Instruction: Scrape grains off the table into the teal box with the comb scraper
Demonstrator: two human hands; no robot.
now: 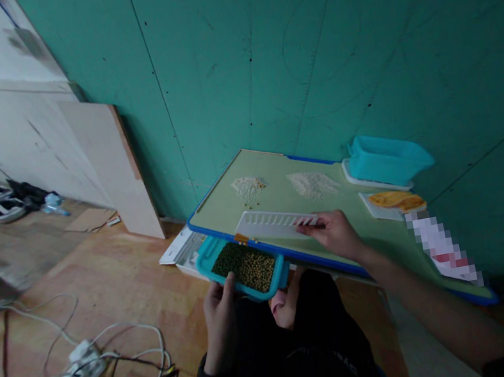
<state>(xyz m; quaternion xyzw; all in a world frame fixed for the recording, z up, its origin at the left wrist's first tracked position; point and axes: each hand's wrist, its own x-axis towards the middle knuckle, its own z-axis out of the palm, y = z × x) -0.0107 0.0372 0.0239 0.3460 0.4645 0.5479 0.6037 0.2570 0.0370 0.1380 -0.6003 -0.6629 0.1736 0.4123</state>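
Observation:
My left hand [220, 319] grips the near rim of a teal tray [206, 263] filled with small green beans [245, 266]; the tray is held just below the front edge of a green table [277, 194] with a blue border. My right hand [333, 233] pinches the right end of a flat white slotted plate [265, 225], which lies on the table edge above the tray. Two pale grain piles [248, 186] [312, 184] lie further back on the table.
A teal box [386, 158] on a white lid and a white tray of yellow grains [396, 199] stand at the table's right. A wooden board [114, 167] leans on the green wall. Cables and a power strip [85, 364] lie on the floor at left.

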